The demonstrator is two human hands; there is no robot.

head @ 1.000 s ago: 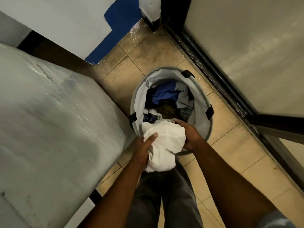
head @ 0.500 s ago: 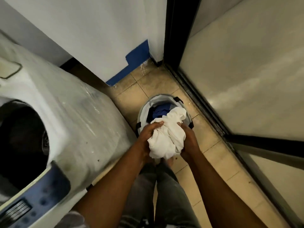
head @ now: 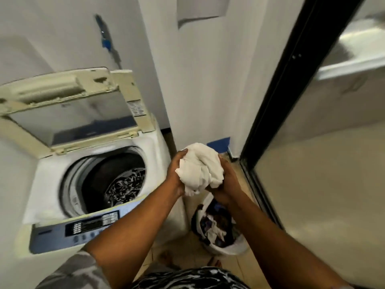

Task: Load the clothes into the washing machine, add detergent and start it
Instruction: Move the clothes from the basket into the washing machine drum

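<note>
Gripping white garment [head: 201, 166] between left hand [head: 176, 171], right hand [head: 226, 180].

Head view, steeply down over hands [head: 200, 176]

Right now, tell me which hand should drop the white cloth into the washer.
Probably left. The left hand grips the white cloth on the side nearest the open washer; the right hand holds the far side.

Tan tiled floor [head: 245, 265] under a top-loading washing machine [head: 52, 176] and, beside it, a laundry basket [head: 233, 250]
</note>
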